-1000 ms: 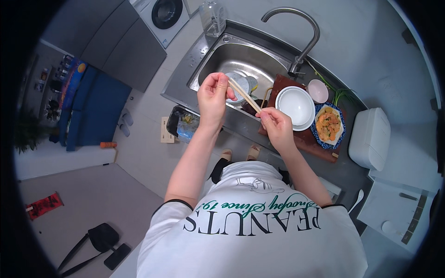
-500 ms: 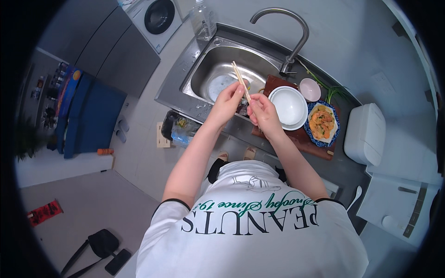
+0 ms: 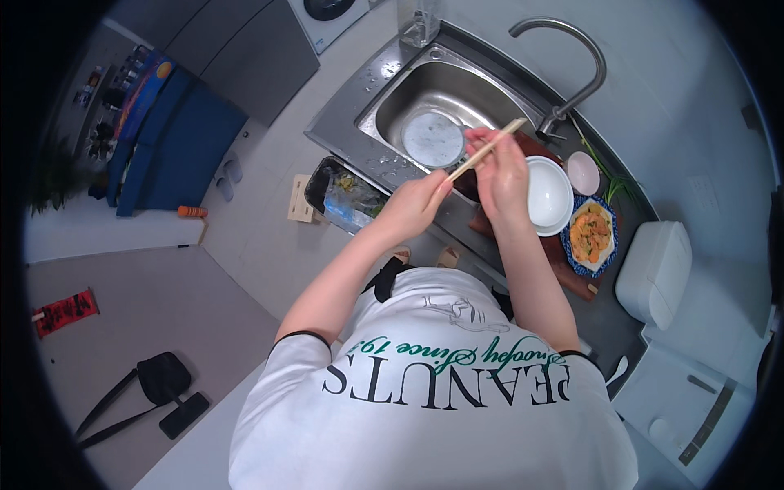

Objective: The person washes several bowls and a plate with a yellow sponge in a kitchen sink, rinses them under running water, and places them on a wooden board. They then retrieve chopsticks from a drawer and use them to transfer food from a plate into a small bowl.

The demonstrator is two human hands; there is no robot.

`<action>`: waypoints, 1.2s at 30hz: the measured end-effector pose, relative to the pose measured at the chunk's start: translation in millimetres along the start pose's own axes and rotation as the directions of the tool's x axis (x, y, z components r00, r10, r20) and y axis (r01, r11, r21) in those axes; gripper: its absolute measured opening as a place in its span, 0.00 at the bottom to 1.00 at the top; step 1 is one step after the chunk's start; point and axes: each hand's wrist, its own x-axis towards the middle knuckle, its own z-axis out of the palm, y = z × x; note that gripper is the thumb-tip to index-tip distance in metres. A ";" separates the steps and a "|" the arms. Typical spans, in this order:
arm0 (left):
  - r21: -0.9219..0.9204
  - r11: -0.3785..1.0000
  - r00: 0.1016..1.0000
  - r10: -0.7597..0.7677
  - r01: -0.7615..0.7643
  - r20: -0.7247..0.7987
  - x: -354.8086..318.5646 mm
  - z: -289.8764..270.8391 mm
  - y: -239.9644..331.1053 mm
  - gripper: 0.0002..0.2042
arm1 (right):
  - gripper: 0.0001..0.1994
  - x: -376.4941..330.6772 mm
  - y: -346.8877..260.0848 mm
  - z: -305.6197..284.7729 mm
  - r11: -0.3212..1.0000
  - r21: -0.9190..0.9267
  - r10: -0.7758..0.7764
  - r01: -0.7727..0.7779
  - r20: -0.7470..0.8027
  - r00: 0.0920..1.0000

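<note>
My left hand (image 3: 415, 206) is clamped on the near end of the chopsticks (image 3: 465, 168), raised beside the sink (image 3: 482, 91); my right hand (image 3: 504, 175) curls at their far half, whether gripping I can't tell

A pair of chopsticks (image 3: 483, 152), pale, straight and slender, lying so close that from here I read them almost as one rod. They slant up and to the right, the lower end pinched in the left hand (image 3: 412, 204), the length crossing the fingers of the right hand (image 3: 502, 178), the far end jutting free beyond it, over the right side of the sink (image 3: 482, 88)
</note>
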 end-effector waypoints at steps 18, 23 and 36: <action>0.286 0.955 0.926 0.176 -0.078 -0.334 71.6 -54.5 -56.7 0.13 | 0.18 -177.1 -229.6 -206.5 0.921 -0.181 -0.364 0.345 -0.712 0.600; 0.067 0.941 0.943 0.333 -0.331 -0.013 146.8 71.2 34.3 0.10 | 0.20 -269.2 -226.9 -256.8 0.756 0.176 -0.470 0.631 -0.525 0.710; 0.498 0.545 0.700 0.256 -0.674 0.667 236.7 353.7 115.5 0.11 | 0.13 -250.2 -128.1 -324.1 0.931 -0.350 -0.271 -0.107 -0.854 0.445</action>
